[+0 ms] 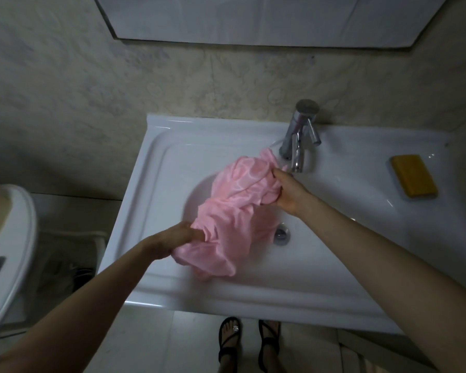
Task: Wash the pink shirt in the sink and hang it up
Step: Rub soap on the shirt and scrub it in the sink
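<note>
The left hand (172,242) gripped the near end of the bunched pink shirt (234,205). Its long axis ran diagonally away to the right hand (288,193), which clenched the far end just beside the tap (299,141). The shirt lay over the sink (156,184) basin beside the drain (281,234).

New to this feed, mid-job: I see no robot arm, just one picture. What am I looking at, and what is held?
There is no machine: these are a person's two bare hands, filmed by one wide camera worn on the head, looking down. The left hand grips the near end of the bunched pink shirt; the right hand grips its far end beside the faucet. The shirt lies over the white sink basin. A yellow soap bar rests on the sink's right ledge.
</note>
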